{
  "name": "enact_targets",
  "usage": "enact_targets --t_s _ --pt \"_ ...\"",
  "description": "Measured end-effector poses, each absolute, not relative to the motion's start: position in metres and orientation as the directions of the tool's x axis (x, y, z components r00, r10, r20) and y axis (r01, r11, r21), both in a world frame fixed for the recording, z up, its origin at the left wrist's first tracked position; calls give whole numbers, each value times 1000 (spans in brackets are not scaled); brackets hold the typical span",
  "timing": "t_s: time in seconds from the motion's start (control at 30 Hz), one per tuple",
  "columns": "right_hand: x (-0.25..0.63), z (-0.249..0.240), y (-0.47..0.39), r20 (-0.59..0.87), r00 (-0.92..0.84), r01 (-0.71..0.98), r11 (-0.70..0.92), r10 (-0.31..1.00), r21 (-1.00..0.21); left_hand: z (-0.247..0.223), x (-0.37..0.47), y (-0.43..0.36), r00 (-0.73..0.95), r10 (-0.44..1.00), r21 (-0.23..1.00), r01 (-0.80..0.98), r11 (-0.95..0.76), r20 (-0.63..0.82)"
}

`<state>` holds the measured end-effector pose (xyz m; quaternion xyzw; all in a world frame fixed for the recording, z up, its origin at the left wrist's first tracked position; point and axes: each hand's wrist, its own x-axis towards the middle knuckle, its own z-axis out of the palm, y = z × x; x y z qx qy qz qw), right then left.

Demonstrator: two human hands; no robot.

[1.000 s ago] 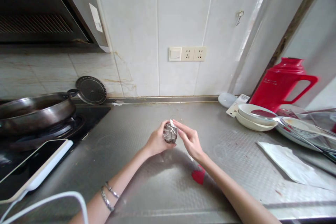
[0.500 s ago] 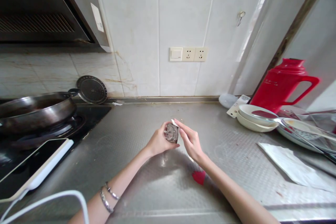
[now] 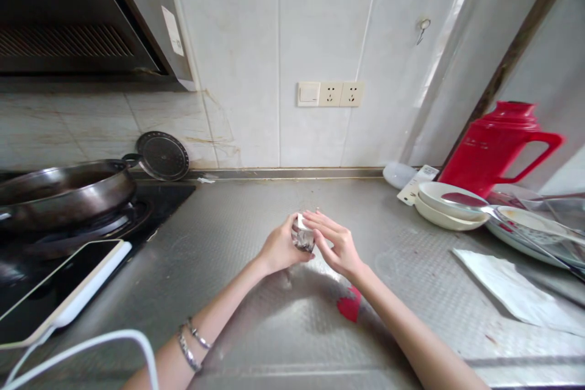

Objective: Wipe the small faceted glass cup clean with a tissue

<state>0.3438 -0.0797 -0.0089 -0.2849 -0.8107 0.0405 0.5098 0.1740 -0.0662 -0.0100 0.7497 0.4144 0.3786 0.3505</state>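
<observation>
Above the middle of the metal counter, my left hand (image 3: 281,250) is wrapped round a small, greyish, see-through cup (image 3: 302,239). Its thumb lies along the near side of the cup. A scrap of white tissue (image 3: 300,221) covers part of the rim. My right hand (image 3: 336,245) presses the tissue there with its fingertips, the fingers close together. The inside of the cup is partly hidden by the right fingers.
A steel pan (image 3: 68,195) sits on the black stove at left, near a phone (image 3: 59,292) with a white cable. Stacked bowls (image 3: 450,213), a red thermos (image 3: 493,146) and a folded napkin (image 3: 512,292) lie right. A red patch (image 3: 350,306) marks the counter.
My right fingers have moved further over the cup's rim, and more of the white tissue shows across it. My left hand keeps its hold on the cup.
</observation>
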Motion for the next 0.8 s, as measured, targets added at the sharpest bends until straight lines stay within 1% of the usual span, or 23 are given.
enact_targets --t_s 0.07,0.17,0.23,0.3,0.37,0.43,0.47,0.5,0.57,0.7,0.73,0.8 --pt "344 -8 -81 820 -339 404 859 461 -315 -11 173 -65 381 877 819 372 -436 294" --pt "340 -7 -85 812 -429 355 900 397 -252 -11 172 -64 402 842 781 364 -508 360" --pt "337 -7 -86 796 -455 338 904 399 -260 -10 172 -65 423 819 774 334 -538 387" --pt "337 -7 -84 780 -419 353 875 464 -331 -10 174 -66 428 822 799 299 -522 376" --pt "338 -8 -82 753 -334 378 812 567 -445 -10 176 -66 408 844 846 251 -470 348" --pt "340 -7 -81 727 -253 381 756 638 -532 -9 177 -65 382 861 895 156 -419 336" --pt "340 -7 -82 724 -231 376 746 650 -549 -9 177 -63 371 865 912 99 -399 338" --pt "340 -6 -83 731 -225 370 751 644 -547 -9 177 -62 358 870 924 48 -380 340" --pt "340 -5 -86 764 -249 361 789 595 -497 -9 175 -58 329 883 936 -14 -351 336" --pt "337 -5 -90 806 -363 337 872 468 -354 -12 171 -54 312 886 930 17 -368 344" --pt "336 -5 -90 802 -376 337 875 465 -349 -12 171 -54 321 879 924 27 -381 353" --pt "336 -6 -87 778 -360 352 847 515 -398 -12 173 -56 350 869 921 46 -388 349"
